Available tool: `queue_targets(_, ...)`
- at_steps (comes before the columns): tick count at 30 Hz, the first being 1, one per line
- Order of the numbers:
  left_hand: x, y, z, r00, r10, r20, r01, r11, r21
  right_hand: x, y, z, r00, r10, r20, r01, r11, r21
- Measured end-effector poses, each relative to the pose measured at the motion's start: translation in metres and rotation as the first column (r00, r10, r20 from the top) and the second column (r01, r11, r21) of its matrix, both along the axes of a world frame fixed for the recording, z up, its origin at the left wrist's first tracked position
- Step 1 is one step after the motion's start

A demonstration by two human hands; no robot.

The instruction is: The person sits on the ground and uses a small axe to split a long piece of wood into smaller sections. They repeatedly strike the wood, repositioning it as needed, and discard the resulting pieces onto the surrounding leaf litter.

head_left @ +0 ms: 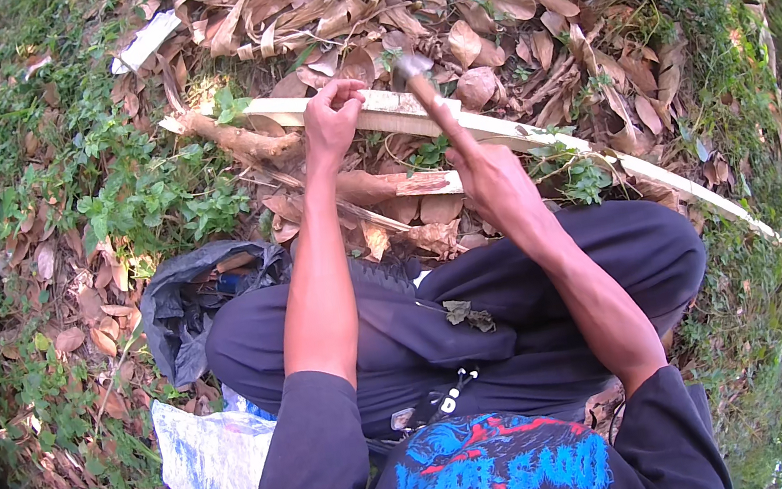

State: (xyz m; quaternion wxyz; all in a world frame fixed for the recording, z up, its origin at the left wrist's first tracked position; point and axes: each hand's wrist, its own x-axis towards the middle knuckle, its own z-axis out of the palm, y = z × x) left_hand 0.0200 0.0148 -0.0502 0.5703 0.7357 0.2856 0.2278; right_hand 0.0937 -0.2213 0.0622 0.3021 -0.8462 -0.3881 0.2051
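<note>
My right hand (501,186) grips a hammer (438,114) by its wooden handle. The metal head points up and away, over a long pale wooden strip (511,132). At the strip's left part, my left hand (333,121) is closed, thumb and fingertips pressed together just above the wood. Whatever the pinch holds, if anything, is too small to tell. A brown branch (367,187) with a pale split end lies nearer to me, below the strip. Another thick piece of branch (244,142) lies beside the strip's left end.
Dry leaves (275,9) and green weeds (118,174) cover the ground. By my left knee sits a dark plastic bag (181,311) with things inside. A white printed sack (207,464) lies at lower left, and a white scrap (146,42) at upper left.
</note>
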Motion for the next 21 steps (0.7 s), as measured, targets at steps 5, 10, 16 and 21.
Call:
queue_targets(5,-0.004,0.000,0.002,1.000,0.004,-0.028,-0.005,1.000,-0.027,0.005,-0.002,0.016,0.992,0.055,-0.113,-0.066,0.993,-0.099)
queue_targets(10,-0.002,-0.002,0.005,1.000,0.009,-0.028,-0.010,0.999,-0.054,0.008,0.000,0.051,0.997,-0.007,-0.072,0.012,0.998,0.064)
queue_targets(16,-0.006,-0.003,0.008,0.998,0.019,-0.053,-0.019,1.000,-0.001,0.007,-0.004,0.052,0.994,-0.108,-0.006,0.106,0.969,0.223)
queue_targets(21,-0.004,-0.002,0.007,0.999,-0.006,-0.032,0.004,0.999,-0.054,0.007,-0.004,0.025,0.992,-0.013,-0.129,0.017,0.999,0.028)
